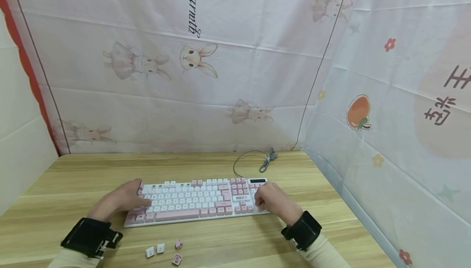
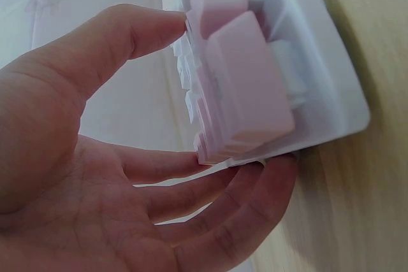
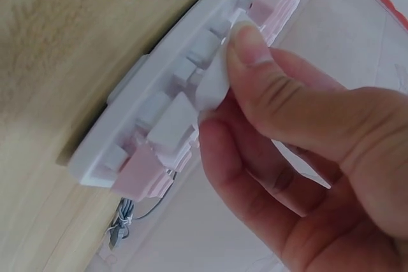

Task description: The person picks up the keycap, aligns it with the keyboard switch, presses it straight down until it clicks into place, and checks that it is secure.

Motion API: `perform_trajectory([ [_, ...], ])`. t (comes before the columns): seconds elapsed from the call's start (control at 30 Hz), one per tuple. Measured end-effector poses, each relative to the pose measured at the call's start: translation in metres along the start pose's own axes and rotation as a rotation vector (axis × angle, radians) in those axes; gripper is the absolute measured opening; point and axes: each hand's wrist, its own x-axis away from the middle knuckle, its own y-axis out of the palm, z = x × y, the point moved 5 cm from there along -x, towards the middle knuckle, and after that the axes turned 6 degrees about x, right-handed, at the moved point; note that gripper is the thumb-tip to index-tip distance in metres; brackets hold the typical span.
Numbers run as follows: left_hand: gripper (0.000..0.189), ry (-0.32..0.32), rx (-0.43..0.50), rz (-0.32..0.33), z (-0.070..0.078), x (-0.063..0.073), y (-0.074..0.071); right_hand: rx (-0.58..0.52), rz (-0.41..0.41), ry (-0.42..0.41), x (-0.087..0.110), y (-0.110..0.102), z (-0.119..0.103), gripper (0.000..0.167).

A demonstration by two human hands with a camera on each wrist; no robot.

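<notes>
Bunny-print cloth [image 1: 235, 84] backs a wood-grain counter [image 1: 84, 174]. Keyboard [image 1: 185, 202] lies mid-counter: long axis left-right, right end slightly farther off, spacebar [image 1: 178, 215] toward the near side, cable [image 1: 268, 158] off the far side. Left hand [image 1: 123, 196] grips its left end — presumably bracing it. Right hand [image 1: 276, 201] pinches 1 white keycap [image 3: 214, 85] at the right end — fingertip hold likely suits its size. 4 loose keycaps [image 1: 160, 248] lie in front, apparently within reach.

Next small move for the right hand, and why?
Probably ease the white keycap straight down: the right hand pinches it at the number-pad end of the keyboard, and the left hand holds the opposite end. Whether it's fully seated, I can't tell.
</notes>
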Motion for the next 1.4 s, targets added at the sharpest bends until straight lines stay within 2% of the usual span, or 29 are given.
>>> perform_trajectory([
  [0.4, 0.098, -0.005, 0.008, 0.001, -0.0005, -0.0006, 0.0019, 0.024, 0.003, -0.046, 0.0003, 0.0031, 0.0023, 0.018],
  [0.6, 0.098, -0.018, 0.018, 0.001, -0.0019, 0.0002, 0.0030, 0.003, -0.009, -0.038, 0.0000, 0.0028, 0.0015, 0.016],
  [1.1, 0.096, 0.010, 0.012, 0.011, 0.0005, 0.0017, 0.0002, -0.063, -0.009, -0.035, 0.0007, 0.0077, 0.0048, 0.017],
  [1.4, 0.096, 0.002, 0.012, 0.010, 0.0020, 0.0018, 0.0002, -0.031, -0.013, -0.029, 0.0029, 0.0047, 0.0011, 0.014],
])
